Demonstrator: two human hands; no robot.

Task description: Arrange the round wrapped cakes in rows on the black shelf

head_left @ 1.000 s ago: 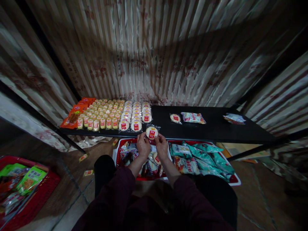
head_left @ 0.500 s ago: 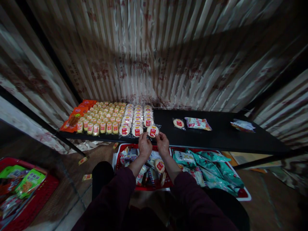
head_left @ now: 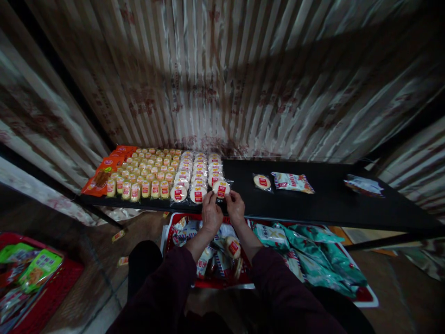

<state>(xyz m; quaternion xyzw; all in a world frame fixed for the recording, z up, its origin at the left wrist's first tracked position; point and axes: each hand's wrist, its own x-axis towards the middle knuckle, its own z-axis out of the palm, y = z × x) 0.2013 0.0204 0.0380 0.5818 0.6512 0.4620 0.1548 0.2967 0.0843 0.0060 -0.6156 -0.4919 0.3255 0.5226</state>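
Between my two hands is a round cracker in a clear wrapper with a red label, at the front of the third row of such crackers. My left hand pinches its lower left edge. On the lower right, my right hand has its fingers closed on the wrapper. Two fuller rows of wrapped round crackers stand just to the left on the black shelf. Farther left are many small yellow wrapped snacks, and orange packets lie at the shelf's left end.
One flat wrapped cracker, a striped packet and another packet lie on the right of the shelf. Below are red baskets with green bags. Another red basket is at lower left. A curtain hangs behind.
The cracker in my hands has shifted slightly back toward its row. My view has moved a little, so the items on the right appear farther right.
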